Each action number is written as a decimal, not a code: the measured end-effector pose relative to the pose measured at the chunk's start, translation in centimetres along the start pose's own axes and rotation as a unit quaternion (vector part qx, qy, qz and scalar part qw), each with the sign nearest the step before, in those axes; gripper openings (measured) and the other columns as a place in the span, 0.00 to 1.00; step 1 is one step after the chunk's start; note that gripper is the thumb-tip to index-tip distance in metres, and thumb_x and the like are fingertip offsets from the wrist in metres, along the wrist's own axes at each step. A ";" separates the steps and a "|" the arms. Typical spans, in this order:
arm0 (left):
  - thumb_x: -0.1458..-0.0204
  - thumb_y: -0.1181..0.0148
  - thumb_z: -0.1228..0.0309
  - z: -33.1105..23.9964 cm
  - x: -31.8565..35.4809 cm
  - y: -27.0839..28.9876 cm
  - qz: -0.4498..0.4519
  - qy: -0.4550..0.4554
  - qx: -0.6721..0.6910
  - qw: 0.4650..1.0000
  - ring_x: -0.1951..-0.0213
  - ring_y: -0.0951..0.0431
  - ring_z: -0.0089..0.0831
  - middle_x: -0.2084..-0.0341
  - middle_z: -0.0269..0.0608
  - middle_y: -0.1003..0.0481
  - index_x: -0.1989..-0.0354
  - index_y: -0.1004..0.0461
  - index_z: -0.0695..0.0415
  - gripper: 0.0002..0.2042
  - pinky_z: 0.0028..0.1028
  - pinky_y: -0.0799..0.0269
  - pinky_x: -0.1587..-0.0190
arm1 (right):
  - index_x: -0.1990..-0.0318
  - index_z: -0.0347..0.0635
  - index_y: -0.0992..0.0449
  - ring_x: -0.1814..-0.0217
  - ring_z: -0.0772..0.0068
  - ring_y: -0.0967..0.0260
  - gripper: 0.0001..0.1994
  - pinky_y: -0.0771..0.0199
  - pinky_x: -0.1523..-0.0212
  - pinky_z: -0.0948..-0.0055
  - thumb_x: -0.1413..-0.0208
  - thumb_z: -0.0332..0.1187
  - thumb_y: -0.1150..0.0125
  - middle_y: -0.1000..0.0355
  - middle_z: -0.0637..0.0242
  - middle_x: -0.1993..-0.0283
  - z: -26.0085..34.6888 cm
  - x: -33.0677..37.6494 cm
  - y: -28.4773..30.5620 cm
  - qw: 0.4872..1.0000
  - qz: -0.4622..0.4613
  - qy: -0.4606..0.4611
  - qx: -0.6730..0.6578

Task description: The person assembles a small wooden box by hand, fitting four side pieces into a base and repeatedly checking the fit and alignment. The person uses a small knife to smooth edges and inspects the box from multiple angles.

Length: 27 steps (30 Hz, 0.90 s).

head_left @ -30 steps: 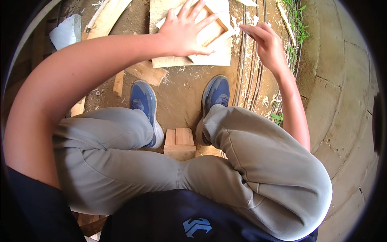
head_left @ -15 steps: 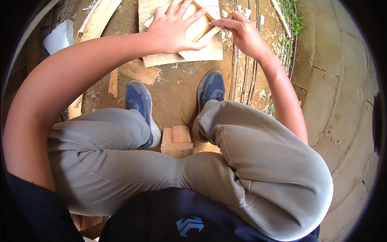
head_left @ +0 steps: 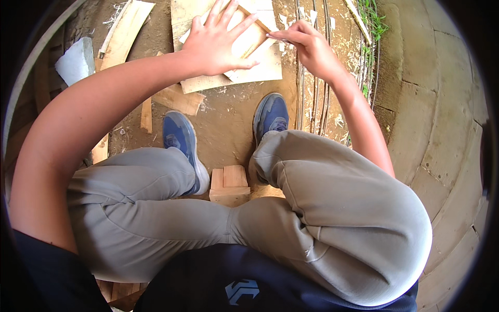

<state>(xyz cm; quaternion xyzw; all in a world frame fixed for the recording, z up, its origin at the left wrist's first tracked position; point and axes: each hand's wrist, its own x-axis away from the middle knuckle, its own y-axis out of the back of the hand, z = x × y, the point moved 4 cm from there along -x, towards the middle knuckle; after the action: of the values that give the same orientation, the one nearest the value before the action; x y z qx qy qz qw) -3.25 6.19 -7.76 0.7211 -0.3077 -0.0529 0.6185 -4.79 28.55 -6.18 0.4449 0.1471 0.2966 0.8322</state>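
Two bare hands over the woodwork, and here's the piece in the middle of it: a wooden frame point(head_left: 263, 24), shallow and straight-sided, sitting askew on a larger pale board point(head_left: 267, 67) laid on the ground beyond the feet. Look at that rim, narrow and raised, honey-brown along the upper right edge, blonder along the lower one, with a smooth, cream-coloured flat area inside it. The left hand point(head_left: 215, 49) lies palm down across it, its grip wide apart, fingers fanned and thumb stuck out to the side. Over to the right hand point(head_left: 314, 52): its grip is drawn together, fingertips right at the frame's right corner, and whether anything is pinched there is too small to tell.

Plenty of texture all round! Brown, packed earth point(head_left: 223, 125) underneath; curly, pale wood shavings point(head_left: 338, 122) scattered along thin, dark rods point(head_left: 326, 88) running lengthwise on the right. Beyond those, a strip of green grass point(head_left: 378, 26) and smooth, tan paving point(head_left: 416, 125) with dark joints. On the left, a rough whitish-grey stone point(head_left: 76, 61), angular at the corners, near a long curved-looking plank point(head_left: 127, 36). And between the blue shoes point(head_left: 273, 114), nearer the body, a squat wooden block point(head_left: 230, 182), reddish-tan with crisp edges.
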 end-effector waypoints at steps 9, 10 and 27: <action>0.51 0.45 0.27 -0.1 -0.4 -1.0 0.004 0.019 -0.013 1.000 0.22 0.66 0.61 0.22 0.61 0.60 0.20 0.56 0.45 0.55 0.72 0.65 0.29 | 0.44 0.51 0.17 0.54 0.59 0.26 0.29 0.26 0.49 0.63 0.47 0.09 0.50 0.28 0.57 0.57 1.2 -1.5 -1.0 0.999 -0.014 0.044 0.011; 0.51 0.45 0.27 -0.1 -0.3 -0.8 0.008 0.017 -0.014 1.000 0.22 0.66 0.60 0.22 0.61 0.61 0.20 0.56 0.45 0.55 0.71 0.65 0.29 | 0.44 0.53 0.17 0.55 0.60 0.27 0.30 0.26 0.50 0.65 0.47 0.09 0.50 0.30 0.59 0.59 0.6 -0.9 -1.4 0.999 -0.037 0.036 -0.013; 0.52 0.46 0.24 0.7 -1.3 -2.4 -0.071 0.013 -0.096 0.993 0.21 0.68 0.58 0.21 0.57 0.64 0.19 0.60 0.32 0.54 0.68 0.55 0.32 | 0.41 0.52 0.22 0.59 0.54 0.25 0.25 0.21 0.60 0.60 0.48 0.20 0.38 0.30 0.57 0.58 2.3 3.4 -6.2 0.976 -0.186 -0.008 0.114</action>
<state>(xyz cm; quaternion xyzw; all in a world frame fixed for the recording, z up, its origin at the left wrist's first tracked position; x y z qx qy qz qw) -3.66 6.37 -10.49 0.6787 -0.2415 -0.1167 0.6837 1.34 26.51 -9.98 0.5038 0.2532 0.1142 0.8179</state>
